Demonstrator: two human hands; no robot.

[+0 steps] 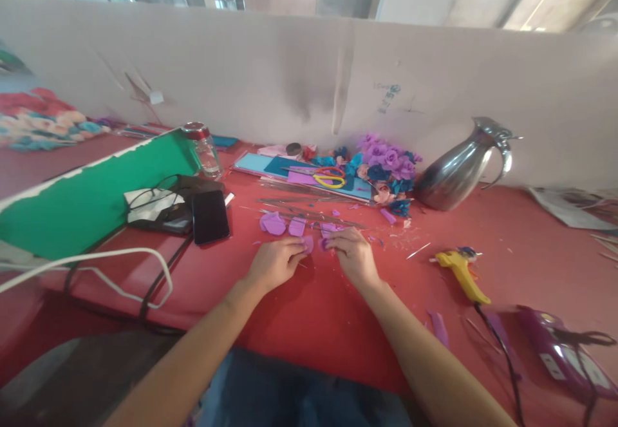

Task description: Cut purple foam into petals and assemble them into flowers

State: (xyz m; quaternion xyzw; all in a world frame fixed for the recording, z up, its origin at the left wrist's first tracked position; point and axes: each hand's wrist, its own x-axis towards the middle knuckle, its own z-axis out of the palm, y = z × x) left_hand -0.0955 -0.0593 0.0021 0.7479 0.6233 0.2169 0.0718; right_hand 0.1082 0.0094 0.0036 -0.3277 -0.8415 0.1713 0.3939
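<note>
Above the red tabletop, my left hand (pixel 275 264) is closed in a pinch on a small purple paper petal (pixel 308 243). Facing it, my right hand (pixel 356 256) has its fingers pressed together on another purple paper piece (pixel 325 245), partly hidden by the fingertips. A narrow gap separates the two pieces. Just beyond my hands lie a rounded stack of purple petals (pixel 273 223) and a squarish purple piece (pixel 297 226). Thin wire stems (pixel 309 211) lie behind them.
Yellow-handled scissors (pixel 329 180) rest on coloured paper sheets, beside a bunch of purple paper flowers (pixel 386 160). At right are a metal jug (pixel 458 169), a yellow glue gun (pixel 462 275) and a maroon power strip (pixel 562 350). A phone (pixel 210 217), glass jar (pixel 206 153) and green box (pixel 96 195) stand left.
</note>
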